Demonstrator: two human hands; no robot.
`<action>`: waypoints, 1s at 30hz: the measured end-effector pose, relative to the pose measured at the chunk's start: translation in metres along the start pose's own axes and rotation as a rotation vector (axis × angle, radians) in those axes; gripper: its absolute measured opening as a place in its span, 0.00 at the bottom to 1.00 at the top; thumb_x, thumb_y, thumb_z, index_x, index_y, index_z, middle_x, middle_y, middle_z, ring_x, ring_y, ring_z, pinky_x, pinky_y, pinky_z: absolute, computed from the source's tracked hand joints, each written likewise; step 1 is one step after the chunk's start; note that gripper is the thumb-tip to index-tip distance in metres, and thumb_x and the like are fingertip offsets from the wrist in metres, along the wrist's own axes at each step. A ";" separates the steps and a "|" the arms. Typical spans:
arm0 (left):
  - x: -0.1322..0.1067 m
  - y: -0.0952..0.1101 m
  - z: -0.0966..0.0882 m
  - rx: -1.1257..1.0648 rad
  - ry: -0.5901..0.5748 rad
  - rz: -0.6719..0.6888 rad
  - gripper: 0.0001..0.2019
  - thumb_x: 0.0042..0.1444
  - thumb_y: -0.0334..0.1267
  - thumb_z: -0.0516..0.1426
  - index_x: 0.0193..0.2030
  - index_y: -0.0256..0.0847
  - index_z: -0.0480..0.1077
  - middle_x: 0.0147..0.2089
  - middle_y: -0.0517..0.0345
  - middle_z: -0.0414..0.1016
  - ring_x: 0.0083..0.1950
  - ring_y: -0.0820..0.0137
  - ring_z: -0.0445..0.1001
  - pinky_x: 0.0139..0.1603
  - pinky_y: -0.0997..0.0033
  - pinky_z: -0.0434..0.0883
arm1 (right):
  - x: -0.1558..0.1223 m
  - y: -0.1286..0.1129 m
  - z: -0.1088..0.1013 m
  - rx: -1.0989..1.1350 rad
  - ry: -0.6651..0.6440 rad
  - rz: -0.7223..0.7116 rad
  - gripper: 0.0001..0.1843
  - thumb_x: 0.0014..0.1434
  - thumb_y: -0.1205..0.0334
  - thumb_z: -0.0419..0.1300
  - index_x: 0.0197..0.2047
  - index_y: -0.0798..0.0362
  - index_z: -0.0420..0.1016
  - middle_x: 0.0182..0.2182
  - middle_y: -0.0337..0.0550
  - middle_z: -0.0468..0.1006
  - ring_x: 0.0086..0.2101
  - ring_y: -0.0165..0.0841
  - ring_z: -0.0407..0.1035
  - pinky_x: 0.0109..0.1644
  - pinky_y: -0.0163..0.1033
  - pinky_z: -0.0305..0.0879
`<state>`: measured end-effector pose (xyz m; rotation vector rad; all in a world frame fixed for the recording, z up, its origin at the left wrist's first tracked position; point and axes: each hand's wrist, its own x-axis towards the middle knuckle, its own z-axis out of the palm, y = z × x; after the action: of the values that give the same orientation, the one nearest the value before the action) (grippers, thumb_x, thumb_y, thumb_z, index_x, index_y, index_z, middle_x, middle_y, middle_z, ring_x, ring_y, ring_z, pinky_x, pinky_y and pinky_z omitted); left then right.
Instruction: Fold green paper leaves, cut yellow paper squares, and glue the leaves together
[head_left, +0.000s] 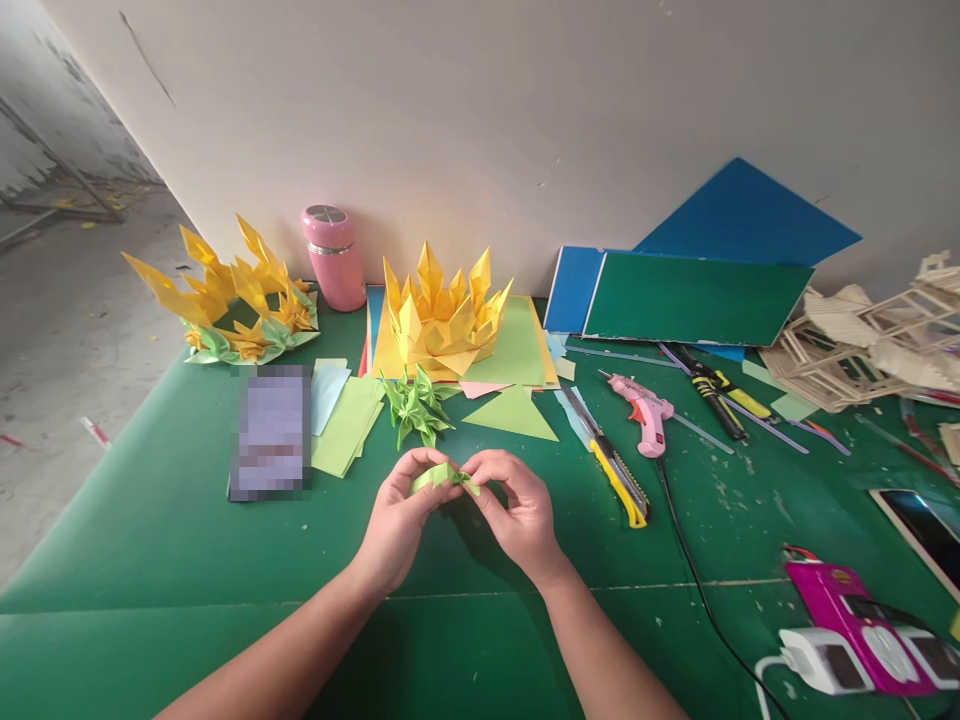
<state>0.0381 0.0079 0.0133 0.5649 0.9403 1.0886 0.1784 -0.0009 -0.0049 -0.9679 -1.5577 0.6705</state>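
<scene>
Between my two hands, just above the green table, is a small folded piece of light green paper [442, 478]. My left hand [397, 515] pinches its left part, fingers closed round it. At its right end the thumb and fingers of my right hand [521, 510] grip a narrow, creased tip. Right behind my hands lies a cluster of green origami flowers [417, 408]. A light green paper triangle [514, 415] rests to the right of the cluster, and several light green sheets [346, 430] lie to its left.
A yellow paper crown [448, 325] sits on coloured sheets by the wall; another crown [251, 300] stands left, near a pink flask [335, 260]. On the right are a yellow utility knife [619, 480], a corded pink glue gun [641, 410], a magenta power strip [855, 625] and a phone [922, 535].
</scene>
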 end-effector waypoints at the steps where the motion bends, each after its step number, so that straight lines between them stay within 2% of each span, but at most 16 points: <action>1: 0.000 0.000 0.000 0.000 0.002 -0.007 0.15 0.38 0.40 0.69 0.31 0.40 0.71 0.33 0.62 0.72 0.34 0.73 0.72 0.41 0.73 0.73 | 0.000 0.000 0.000 -0.024 -0.003 -0.021 0.08 0.59 0.71 0.57 0.33 0.48 0.70 0.32 0.40 0.77 0.36 0.33 0.73 0.40 0.39 0.72; 8: 0.000 -0.002 -0.001 0.073 0.029 -0.025 0.16 0.40 0.41 0.69 0.34 0.40 0.70 0.30 0.64 0.71 0.31 0.76 0.70 0.36 0.76 0.70 | -0.002 0.000 0.000 -0.186 -0.017 -0.184 0.11 0.59 0.74 0.56 0.34 0.47 0.72 0.34 0.41 0.79 0.35 0.31 0.75 0.38 0.37 0.72; 13: 0.002 -0.002 -0.002 0.101 0.056 -0.022 0.17 0.39 0.42 0.69 0.34 0.39 0.71 0.30 0.64 0.72 0.30 0.76 0.71 0.36 0.76 0.69 | -0.002 0.000 0.001 -0.204 0.017 -0.209 0.10 0.60 0.72 0.56 0.36 0.46 0.71 0.32 0.40 0.80 0.35 0.32 0.76 0.38 0.38 0.73; 19: 0.003 0.000 -0.001 0.121 0.119 -0.014 0.18 0.35 0.39 0.69 0.33 0.38 0.72 0.27 0.63 0.73 0.27 0.76 0.71 0.32 0.76 0.68 | -0.004 0.002 0.004 -0.235 0.009 -0.130 0.10 0.60 0.69 0.56 0.42 0.46 0.72 0.34 0.40 0.79 0.35 0.33 0.75 0.39 0.40 0.73; 24: 0.003 0.000 -0.001 0.080 0.143 -0.069 0.19 0.30 0.39 0.71 0.33 0.36 0.75 0.26 0.61 0.75 0.26 0.76 0.70 0.30 0.76 0.67 | -0.003 0.001 0.005 -0.192 0.042 -0.032 0.09 0.59 0.70 0.58 0.38 0.47 0.75 0.33 0.41 0.78 0.35 0.33 0.74 0.39 0.40 0.73; 30: 0.003 -0.002 -0.004 0.044 0.098 -0.035 0.17 0.30 0.38 0.72 0.28 0.37 0.76 0.28 0.60 0.77 0.31 0.73 0.74 0.37 0.74 0.70 | -0.002 0.001 0.005 -0.041 0.077 0.090 0.08 0.56 0.70 0.61 0.35 0.48 0.77 0.32 0.41 0.78 0.34 0.33 0.73 0.38 0.38 0.72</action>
<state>0.0363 0.0096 0.0088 0.5330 1.0584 1.0742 0.1743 -0.0017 -0.0080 -1.0873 -1.4728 0.6582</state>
